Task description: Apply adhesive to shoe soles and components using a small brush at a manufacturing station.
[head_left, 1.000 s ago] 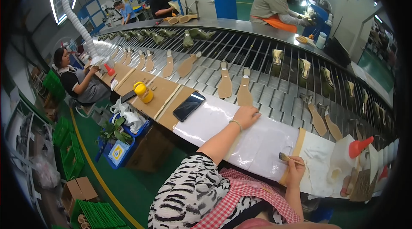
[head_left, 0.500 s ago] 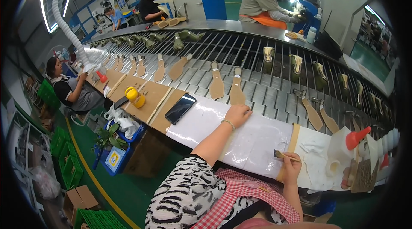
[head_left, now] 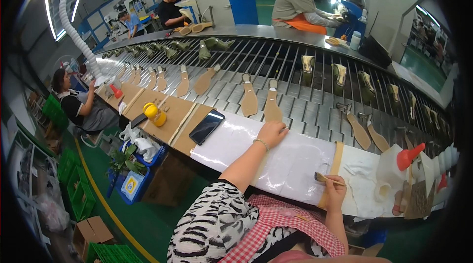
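My right hand (head_left: 336,195) grips a small flat brush (head_left: 325,178) by its wooden handle. Its dark bristles point left, above the white sheet (head_left: 300,157) that covers the worktop. My left hand (head_left: 273,135) rests palm down at the far edge of that sheet, fingers out and holding nothing. Just beyond its fingertips lies a tan shoe sole (head_left: 272,103) on the metal slat conveyor, with a second sole (head_left: 249,98) to the left. A black phone (head_left: 207,126) lies on the sheet's left end.
A yellow pot (head_left: 155,115) stands on the cardboard to the left. At the right are a white bottle with a red spout (head_left: 410,157) and a stained white board (head_left: 362,191). Green boots (head_left: 204,49) lie on the rod conveyor (head_left: 266,61). Other people work around the line.
My hands and the brush stay where they were. The seated person at the far left has shifted an arm slightly.
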Action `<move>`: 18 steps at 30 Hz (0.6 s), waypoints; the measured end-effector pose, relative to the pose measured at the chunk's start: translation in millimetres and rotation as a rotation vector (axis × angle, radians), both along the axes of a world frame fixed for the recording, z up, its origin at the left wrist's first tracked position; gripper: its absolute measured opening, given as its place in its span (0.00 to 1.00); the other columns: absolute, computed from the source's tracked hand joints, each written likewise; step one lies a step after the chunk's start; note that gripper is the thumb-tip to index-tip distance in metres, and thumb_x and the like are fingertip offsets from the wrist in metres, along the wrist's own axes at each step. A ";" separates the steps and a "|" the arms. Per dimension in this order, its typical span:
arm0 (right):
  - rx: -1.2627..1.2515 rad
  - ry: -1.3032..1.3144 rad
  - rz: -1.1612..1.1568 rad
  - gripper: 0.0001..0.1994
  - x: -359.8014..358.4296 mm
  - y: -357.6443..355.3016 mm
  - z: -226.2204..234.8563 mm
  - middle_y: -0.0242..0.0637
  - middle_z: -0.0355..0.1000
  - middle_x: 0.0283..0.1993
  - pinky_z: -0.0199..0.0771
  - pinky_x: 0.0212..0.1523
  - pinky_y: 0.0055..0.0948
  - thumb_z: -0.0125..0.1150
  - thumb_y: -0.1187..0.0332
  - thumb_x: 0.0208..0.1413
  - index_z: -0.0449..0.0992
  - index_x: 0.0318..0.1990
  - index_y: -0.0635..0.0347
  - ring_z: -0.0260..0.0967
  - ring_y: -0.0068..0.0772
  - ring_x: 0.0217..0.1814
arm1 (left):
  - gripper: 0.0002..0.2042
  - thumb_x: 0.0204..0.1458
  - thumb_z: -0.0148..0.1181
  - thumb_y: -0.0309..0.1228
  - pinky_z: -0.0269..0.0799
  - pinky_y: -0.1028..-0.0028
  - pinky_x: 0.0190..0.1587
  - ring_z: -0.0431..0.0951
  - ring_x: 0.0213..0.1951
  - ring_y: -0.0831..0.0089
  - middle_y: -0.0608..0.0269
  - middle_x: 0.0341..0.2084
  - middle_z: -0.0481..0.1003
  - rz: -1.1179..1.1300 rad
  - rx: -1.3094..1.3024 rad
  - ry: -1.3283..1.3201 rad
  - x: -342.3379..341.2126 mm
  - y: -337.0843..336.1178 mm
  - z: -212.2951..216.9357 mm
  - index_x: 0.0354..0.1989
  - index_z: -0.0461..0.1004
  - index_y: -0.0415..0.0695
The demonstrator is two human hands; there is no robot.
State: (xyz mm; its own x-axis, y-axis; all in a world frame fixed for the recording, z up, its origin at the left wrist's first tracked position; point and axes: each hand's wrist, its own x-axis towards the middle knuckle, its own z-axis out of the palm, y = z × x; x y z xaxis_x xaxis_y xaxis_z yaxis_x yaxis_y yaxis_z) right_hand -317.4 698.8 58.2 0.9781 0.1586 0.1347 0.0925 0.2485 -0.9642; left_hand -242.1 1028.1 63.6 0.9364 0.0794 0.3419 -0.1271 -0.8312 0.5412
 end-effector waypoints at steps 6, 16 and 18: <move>-0.017 0.011 0.020 0.05 0.8 5.0 -3.1 0.32 0.73 0.35 0.66 0.39 0.19 0.60 0.74 0.54 0.74 0.38 0.63 0.67 0.20 0.35 | 0.11 0.52 0.56 0.37 0.68 0.59 0.42 0.74 0.38 0.54 0.53 0.30 0.76 0.032 -0.011 -0.096 -1.8 7.4 -5.3 0.31 0.77 0.42; -0.038 -0.015 0.020 0.04 -0.4 4.4 -5.8 0.34 0.72 0.37 0.67 0.44 0.21 0.58 0.75 0.55 0.72 0.37 0.64 0.68 0.23 0.38 | 0.10 0.51 0.57 0.36 0.68 0.59 0.44 0.74 0.40 0.54 0.53 0.33 0.76 0.013 -0.006 -0.068 -7.5 8.8 -6.9 0.34 0.76 0.42; -0.040 -0.018 0.023 0.04 0.5 5.4 -6.4 0.35 0.72 0.37 0.67 0.44 0.21 0.58 0.75 0.55 0.72 0.37 0.64 0.68 0.23 0.38 | 0.11 0.51 0.57 0.36 0.68 0.59 0.44 0.74 0.41 0.54 0.53 0.34 0.76 0.008 0.005 -0.031 -9.3 10.3 -5.6 0.36 0.76 0.42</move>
